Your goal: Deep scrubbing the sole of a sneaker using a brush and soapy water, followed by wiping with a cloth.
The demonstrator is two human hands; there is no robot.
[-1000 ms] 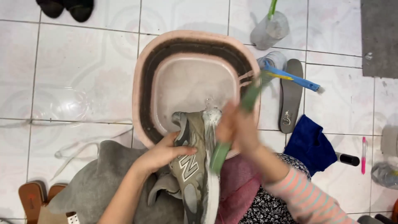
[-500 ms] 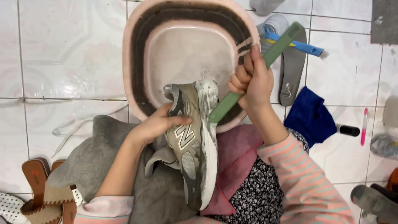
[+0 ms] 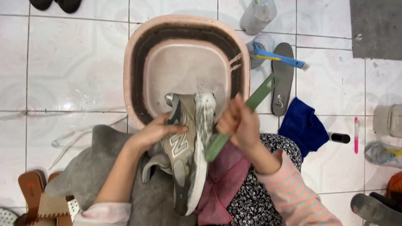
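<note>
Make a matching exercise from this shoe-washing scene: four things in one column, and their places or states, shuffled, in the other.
Things:
1. sneaker
2. green brush
3. blue cloth
4. insole

Places or states:
A. crumpled on the tiles
B. flat beside the pink basin
C. soapy, steadied by the left hand
D. gripped in the right hand

Pairs: 1-C, 2-D, 3-A, 4-B

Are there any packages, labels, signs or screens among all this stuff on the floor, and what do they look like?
No signs or screens.
Clear plastic bottle: top, beyond the pink wash basin; its label is too blurred to make out.
Clear plastic container: right edge, squarish, no label visible.
Grey sneaker: held over the basin's near rim; pale letter emblem on its side.
Grey insole: right of the basin; small dark stamp near its heel.
</note>
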